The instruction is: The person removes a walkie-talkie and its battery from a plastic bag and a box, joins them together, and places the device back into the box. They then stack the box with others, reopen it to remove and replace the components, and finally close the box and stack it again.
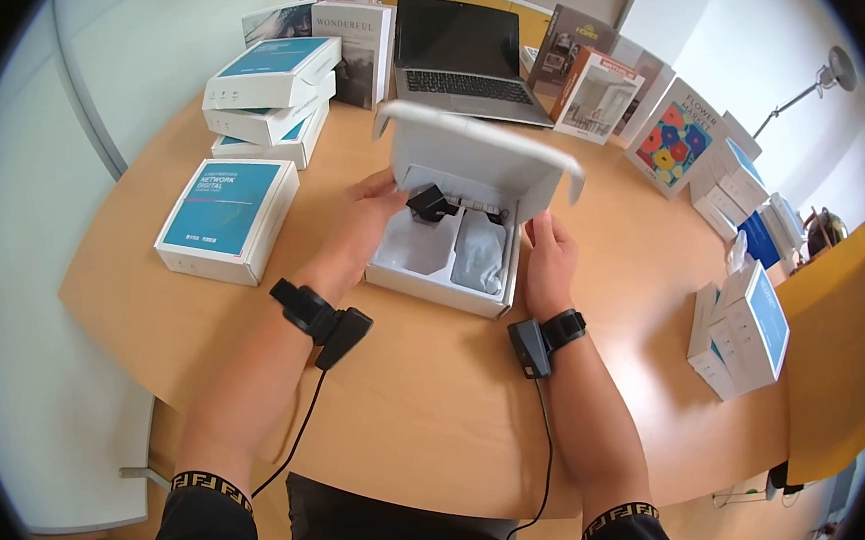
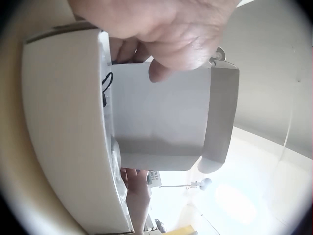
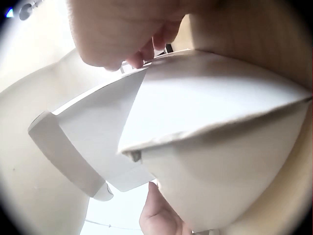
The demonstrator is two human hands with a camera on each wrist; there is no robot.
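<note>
A white cardboard box (image 1: 432, 292) lies on the table with its lid (image 1: 470, 157) raised. Inside, a black power adapter (image 1: 429, 203) sits at the back left, and a greyish item in clear plastic (image 1: 480, 255) fills the right compartment. My left hand (image 1: 364, 227) grips the box at its left back corner; the left wrist view has the thumb (image 2: 159, 71) against the lid's inner face. On the opposite side, my right hand (image 1: 550, 262) holds the box by the lid hinge, its fingers (image 3: 146, 50) bent along the edge.
To the left stand a blue-topped box (image 1: 223, 214) and a stack of similar boxes (image 1: 271, 111). Behind are an open laptop (image 1: 459, 52) and upright books (image 1: 596, 93). More boxes (image 1: 743, 334) sit at the right edge. Cables (image 1: 549, 442) trail from both wrist cameras.
</note>
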